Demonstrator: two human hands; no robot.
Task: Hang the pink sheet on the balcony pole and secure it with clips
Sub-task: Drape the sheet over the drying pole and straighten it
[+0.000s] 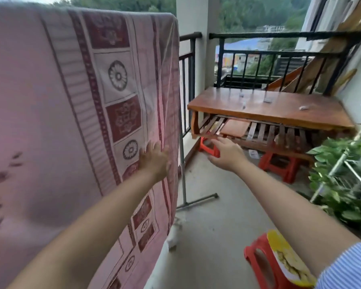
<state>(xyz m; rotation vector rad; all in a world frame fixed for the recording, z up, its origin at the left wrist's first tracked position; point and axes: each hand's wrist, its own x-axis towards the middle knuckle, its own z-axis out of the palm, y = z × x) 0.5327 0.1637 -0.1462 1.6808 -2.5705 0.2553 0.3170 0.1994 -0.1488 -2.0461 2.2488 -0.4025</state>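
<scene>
While the pink sheet [50, 122] is already draping over the top of the drying rack and hanging down in front of the person, the left hand [153, 160] is pressing flat against its patterned border near the right-hand edge, fingers [152, 146] straight and spread, gripping nothing. The right hand [227, 154] is reaching out toward the wooden bench [279, 113] by the railing [279, 36], its fingers relaxed and loosely extended, holding nothing and touching nothing yet.

The step in hand seems to be fetching clips, so the sensible way is keeping the left palm steadying the cloth, so it is not sliding off the pole, while the right hand is going for the nearest clip. Smoothing the border flat first would be helping the clip bite on an even fold; clipping close to the sheet's outer edge, where the cloth is wrapping over the top, would be holding it best against wind.

Counting what is showing: one sheet, and four small pale objects [267, 100] lying on the bench top, likely the clips, though they are too small for me to be sure. Three red plastic stools [208, 147] are standing on the floor, the nearest one carrying a yellow packet [288, 261]. One upright metal rack post [182, 163] is showing beside the sheet's edge.
</scene>
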